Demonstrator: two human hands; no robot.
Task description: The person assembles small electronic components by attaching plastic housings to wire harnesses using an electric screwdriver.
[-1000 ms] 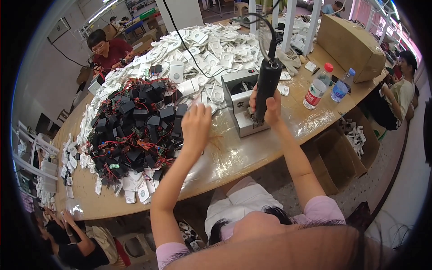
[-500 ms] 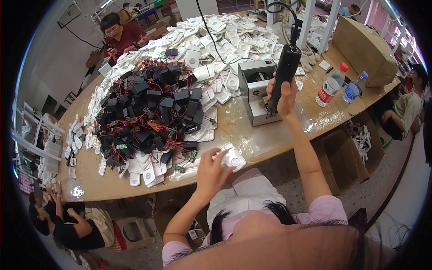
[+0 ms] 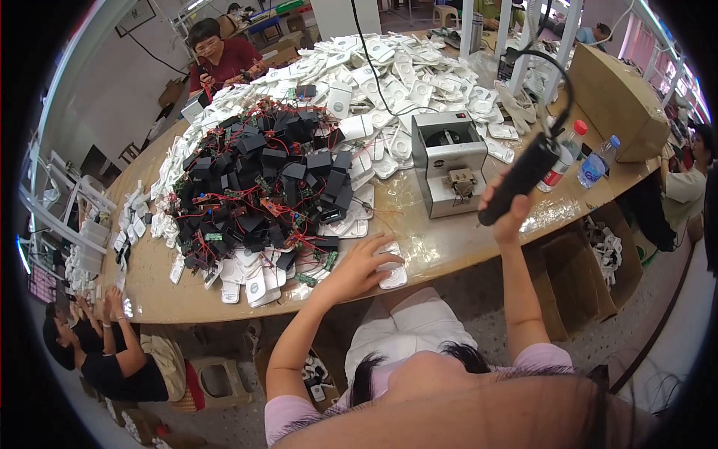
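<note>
The right hand [image 3: 511, 217] was wrapped around a black cylindrical corded tool [image 3: 523, 176]. Left of it stood a silver boxy metal machine [image 3: 447, 166]; farther left, the left hand [image 3: 354, 271] spread loosely over a flat white plastic casing [image 3: 393, 279].

1 black corded screwdriver [image 3: 521, 178] is held in the right hand [image 3: 512, 215], 1 white shell [image 3: 393, 278] is covered by the left hand [image 3: 360, 268]. On the tabletop [image 3: 441, 251]: 1 silver machine [image 3: 449, 157], 2 bottles [image 3: 592, 170], 1 large cardboard box [image 3: 622, 105]. Heaped white shells [image 3: 396, 71] and wired black modules [image 3: 258, 183]: too many to be counted.
</note>
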